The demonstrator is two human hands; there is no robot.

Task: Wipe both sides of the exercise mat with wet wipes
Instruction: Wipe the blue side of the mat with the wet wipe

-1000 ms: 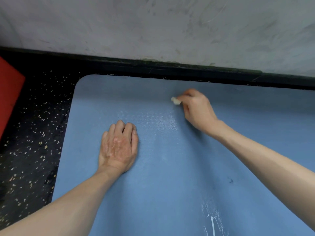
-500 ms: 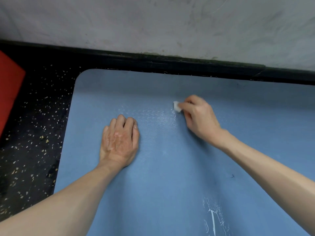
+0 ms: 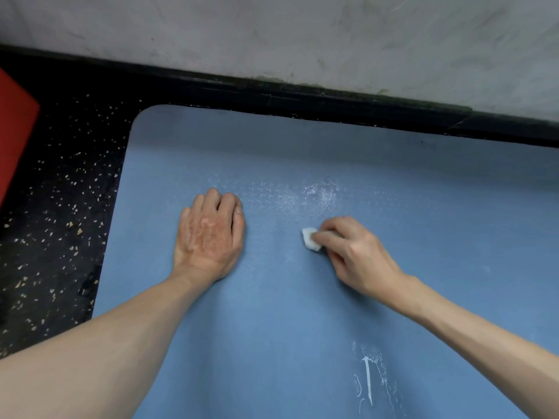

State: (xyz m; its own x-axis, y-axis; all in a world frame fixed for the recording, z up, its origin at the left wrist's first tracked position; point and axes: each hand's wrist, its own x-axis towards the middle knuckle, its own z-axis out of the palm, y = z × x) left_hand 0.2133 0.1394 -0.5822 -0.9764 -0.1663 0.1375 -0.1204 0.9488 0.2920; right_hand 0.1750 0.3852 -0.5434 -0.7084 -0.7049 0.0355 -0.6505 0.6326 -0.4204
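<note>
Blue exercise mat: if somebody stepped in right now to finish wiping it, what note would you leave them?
Left hand rests flat on the blue textured exercise mat, steadying it.
Right hand pinches a small wadded white wet wipe against the mat.
The mat lies on the speckled black floor.
Done: a damp sheen just beyond the wipe.
Left: the white streaks near the close edge and the rest of this face. Whether the other side is done cannot be told.
</note>
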